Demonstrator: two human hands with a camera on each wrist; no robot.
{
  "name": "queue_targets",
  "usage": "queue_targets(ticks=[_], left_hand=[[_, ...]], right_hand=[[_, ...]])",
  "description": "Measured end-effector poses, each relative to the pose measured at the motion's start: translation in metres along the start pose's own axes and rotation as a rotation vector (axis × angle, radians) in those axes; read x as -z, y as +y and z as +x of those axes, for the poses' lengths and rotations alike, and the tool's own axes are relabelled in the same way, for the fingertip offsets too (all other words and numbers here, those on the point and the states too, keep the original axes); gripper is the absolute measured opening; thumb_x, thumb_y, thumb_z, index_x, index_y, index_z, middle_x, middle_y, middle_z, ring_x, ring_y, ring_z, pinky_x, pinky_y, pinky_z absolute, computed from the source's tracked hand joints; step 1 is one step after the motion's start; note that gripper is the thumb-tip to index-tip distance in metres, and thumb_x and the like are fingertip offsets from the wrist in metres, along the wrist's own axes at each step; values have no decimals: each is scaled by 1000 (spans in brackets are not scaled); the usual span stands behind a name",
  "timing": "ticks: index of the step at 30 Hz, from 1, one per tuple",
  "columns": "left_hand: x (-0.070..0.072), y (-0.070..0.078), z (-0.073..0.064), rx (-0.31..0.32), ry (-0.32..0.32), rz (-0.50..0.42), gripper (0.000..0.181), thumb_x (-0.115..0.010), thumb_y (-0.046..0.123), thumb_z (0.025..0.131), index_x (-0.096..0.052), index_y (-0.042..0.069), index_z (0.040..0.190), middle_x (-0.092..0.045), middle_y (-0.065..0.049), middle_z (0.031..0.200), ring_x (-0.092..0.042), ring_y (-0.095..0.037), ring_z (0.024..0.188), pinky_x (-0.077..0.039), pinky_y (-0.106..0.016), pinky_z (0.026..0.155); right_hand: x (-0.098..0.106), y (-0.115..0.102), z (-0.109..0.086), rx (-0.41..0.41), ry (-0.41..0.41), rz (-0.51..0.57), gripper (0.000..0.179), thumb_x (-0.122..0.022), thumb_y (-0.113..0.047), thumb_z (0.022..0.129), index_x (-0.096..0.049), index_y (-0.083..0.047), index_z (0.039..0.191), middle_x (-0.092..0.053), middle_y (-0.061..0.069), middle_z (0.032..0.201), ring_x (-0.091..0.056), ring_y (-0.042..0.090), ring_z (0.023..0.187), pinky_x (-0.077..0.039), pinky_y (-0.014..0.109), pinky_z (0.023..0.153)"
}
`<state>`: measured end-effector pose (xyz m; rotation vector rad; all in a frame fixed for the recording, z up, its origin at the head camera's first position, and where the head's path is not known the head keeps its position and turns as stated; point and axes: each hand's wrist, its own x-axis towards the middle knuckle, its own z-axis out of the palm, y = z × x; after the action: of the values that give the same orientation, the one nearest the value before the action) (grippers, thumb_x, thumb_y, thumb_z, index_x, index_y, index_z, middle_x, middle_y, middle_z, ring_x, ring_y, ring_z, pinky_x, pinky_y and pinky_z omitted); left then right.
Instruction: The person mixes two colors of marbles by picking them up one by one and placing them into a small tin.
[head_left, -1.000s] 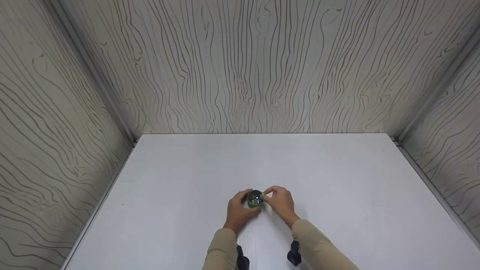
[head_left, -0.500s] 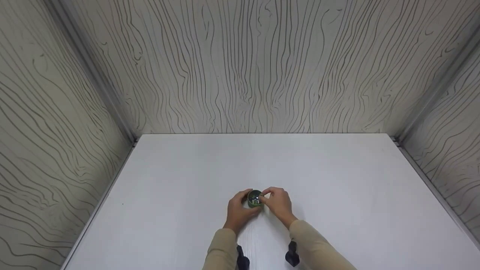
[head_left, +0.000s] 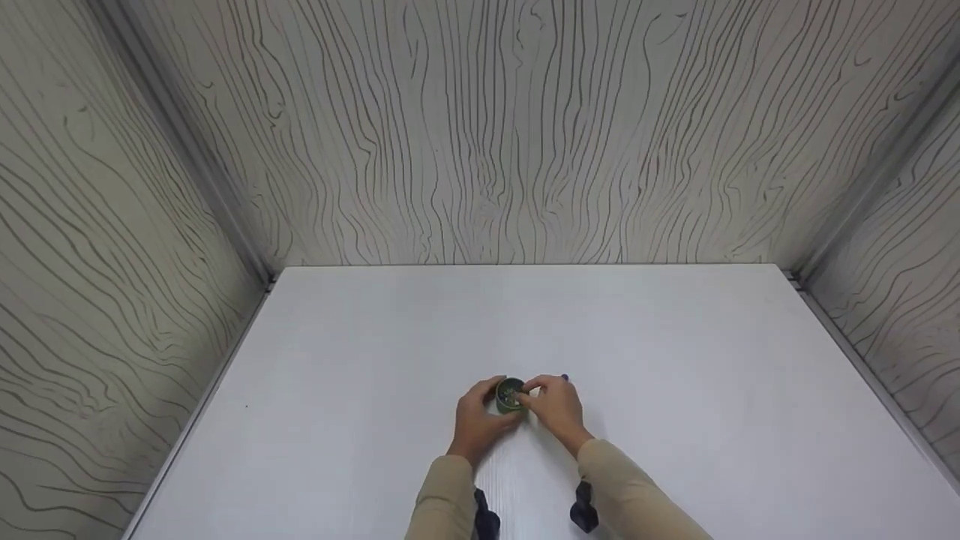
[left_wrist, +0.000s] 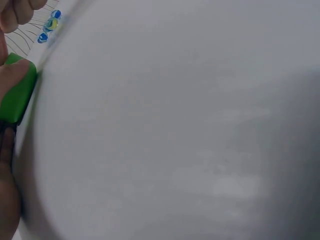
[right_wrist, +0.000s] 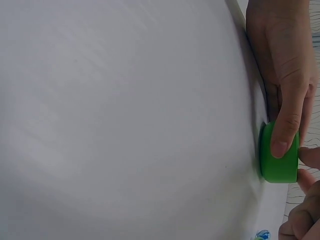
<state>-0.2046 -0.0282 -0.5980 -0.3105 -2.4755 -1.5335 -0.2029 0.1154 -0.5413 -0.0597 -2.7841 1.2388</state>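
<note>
A small green cup (head_left: 502, 409) stands on the white table, its mouth up. My left hand (head_left: 474, 426) grips it, fingers round the far side and thumb along the near wall; the right wrist view shows the thumb (right_wrist: 280, 148) lying on the green side. Thumb and forefinger of my right hand (head_left: 556, 406) reach into the mouth from the right, the other fingers curled back. Whether these fingertips pinch anything I cannot tell. Several blue marbles (left_wrist: 56, 14), one with yellow in it, lie on the table past the cup in the left wrist view.
The white table (head_left: 360, 337) is enclosed by wood-grain panels (head_left: 480, 135) at the back and both sides. Dark wrist devices (head_left: 486, 517) hang under the sleeves. A tiny dark speck (head_left: 246, 406) marks the table at left.
My right hand has shifted slightly left, its fingertips going from the rim into the cup's mouth. A blue spot now shows behind that hand. The left hand and cup stay put.
</note>
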Motion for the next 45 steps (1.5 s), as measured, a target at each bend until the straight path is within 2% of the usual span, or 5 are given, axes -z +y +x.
queue_targets(ticks=[11, 29, 37, 42, 45], left_hand=[[0, -1, -1, -4, 13, 10, 58, -83, 26, 73, -63, 4, 122, -69, -10, 119, -65, -26, 115, -53, -37, 104], [1, 0, -1, 2, 6, 7, 59, -82, 30, 73, -62, 5, 123, -69, -10, 121, -64, -26, 117, -52, -37, 106], [1, 0, 1, 10, -7, -11, 59, -83, 25, 73, -61, 4, 124, -68, -11, 122, -63, -28, 117, -51, -40, 106], [0, 1, 1, 1, -5, -3, 60, -83, 26, 72, -62, 5, 124, -68, -11, 122, -64, -28, 117, -52, -39, 105], [0, 1, 0, 7, -12, -5, 60, -83, 25, 72, -61, 6, 124, -68, -10, 122, -64, -26, 117, -52, -36, 105]], right_hand=[[2, 2, -3, 10, 8, 14, 15, -78, -17, 75, -73, -4, 82, -38, -7, 57, -34, 8, 53, -25, 17, 47], [9, 2, -5, 27, 15, 46, 15, -78, -16, 76, -73, -3, 81, -38, -6, 60, -34, 7, 56, -26, 16, 49], [15, 6, -5, 21, 31, 38, 14, -77, -16, 77, -73, -3, 81, -43, -5, 62, -34, 8, 57, -27, 18, 50], [19, 12, -4, -2, 43, 44, 12, -77, -14, 77, -73, -3, 81, -62, 5, 73, -35, 9, 58, -28, 18, 51], [21, 16, -5, -5, 54, 56, 12, -76, -14, 77, -73, -3, 80, -71, 12, 86, -45, 12, 63, -41, 22, 57]])
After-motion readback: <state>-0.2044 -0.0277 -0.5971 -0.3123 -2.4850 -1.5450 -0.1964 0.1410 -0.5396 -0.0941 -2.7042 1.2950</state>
